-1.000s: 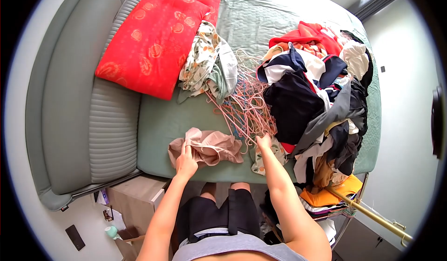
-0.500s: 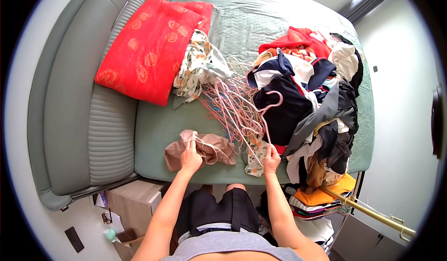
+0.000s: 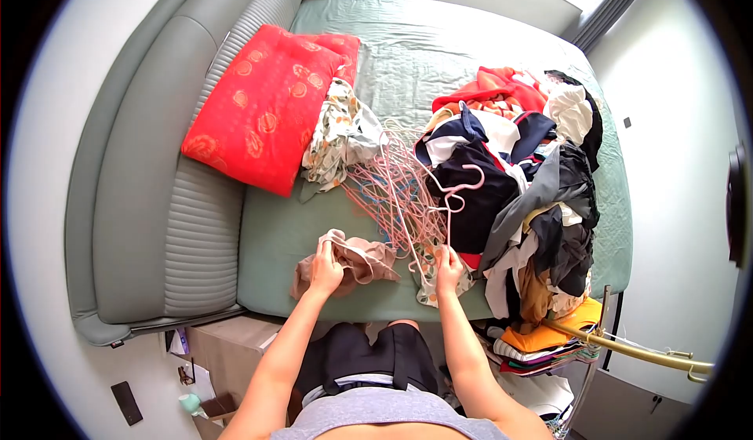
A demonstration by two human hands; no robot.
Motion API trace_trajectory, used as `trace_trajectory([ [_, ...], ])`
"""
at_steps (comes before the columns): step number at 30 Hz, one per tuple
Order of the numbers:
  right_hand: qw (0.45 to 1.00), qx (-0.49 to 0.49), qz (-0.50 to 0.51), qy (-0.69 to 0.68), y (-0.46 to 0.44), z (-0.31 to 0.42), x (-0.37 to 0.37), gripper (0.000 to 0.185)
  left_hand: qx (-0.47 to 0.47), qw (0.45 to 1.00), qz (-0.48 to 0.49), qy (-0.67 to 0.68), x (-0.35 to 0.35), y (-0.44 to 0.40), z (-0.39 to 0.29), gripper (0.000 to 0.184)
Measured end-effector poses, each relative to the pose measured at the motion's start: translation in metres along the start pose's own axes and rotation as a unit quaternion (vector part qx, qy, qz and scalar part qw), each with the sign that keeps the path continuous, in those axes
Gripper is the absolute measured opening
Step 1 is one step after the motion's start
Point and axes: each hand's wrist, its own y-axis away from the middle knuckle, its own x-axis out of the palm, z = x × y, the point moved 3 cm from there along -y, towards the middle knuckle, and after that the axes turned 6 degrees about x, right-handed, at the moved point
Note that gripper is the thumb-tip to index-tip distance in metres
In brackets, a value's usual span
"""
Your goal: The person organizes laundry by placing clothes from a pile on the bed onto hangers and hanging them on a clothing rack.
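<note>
My left hand (image 3: 326,271) is closed on the edge of a dusty-pink garment (image 3: 365,260), which lies crumpled at the near edge of the bed. In my right hand (image 3: 449,271) is a pale pink clothes hanger (image 3: 449,224), gripped at one end with its hook pointing away from me. Just beyond lies a tangled heap of pink and white hangers (image 3: 392,197). Under my right hand, a patterned cloth (image 3: 428,287) rests on the bed's edge.
A large heap of mixed clothes (image 3: 541,181) covers the bed's right side. At the left are a red patterned pillow (image 3: 259,110) and a floral cloth (image 3: 337,134). A gold rail (image 3: 627,348) and folded clothes (image 3: 545,344) stand below right. The green bed sheet (image 3: 290,220) shows between.
The view has tilted up slightly, so the bed sits lower in it. My right hand has shifted a little left with the hanger. My left hand still grips the dusty-pink garment.
</note>
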Motion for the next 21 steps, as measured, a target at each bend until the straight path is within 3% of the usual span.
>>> trace_trajectory([
  [7,0.999,0.035,-0.010,-0.030,0.021,-0.008,-0.028,0.016,-0.033,0.999,-0.003,0.009,-0.018,0.002,-0.004,0.045],
  [11,0.996,-0.036,0.083,-0.027,0.023,0.032,0.015,0.017,0.076,0.991,-0.080,0.079,-0.003,-0.007,0.008,0.038],
  [13,0.993,-0.034,0.109,-0.019,0.037,0.043,0.028,0.017,0.026,0.975,-0.091,0.199,0.002,-0.017,-0.001,0.038],
  [15,0.990,-0.046,0.130,0.000,0.056,0.052,0.036,0.017,-0.019,0.881,0.017,0.472,0.011,-0.030,0.001,0.026],
  [18,0.982,-0.052,0.178,0.039,0.086,0.051,0.037,0.017,0.013,0.838,-0.056,0.542,-0.010,-0.037,-0.052,0.025],
  [19,0.978,-0.055,0.197,0.041,0.093,0.046,0.035,0.017,-0.034,0.855,-0.036,0.517,-0.006,-0.038,-0.043,0.027],
  [21,0.971,-0.034,0.234,0.036,0.100,0.041,0.032,0.013,-0.014,0.889,-0.022,0.457,0.000,-0.035,-0.033,0.026],
])
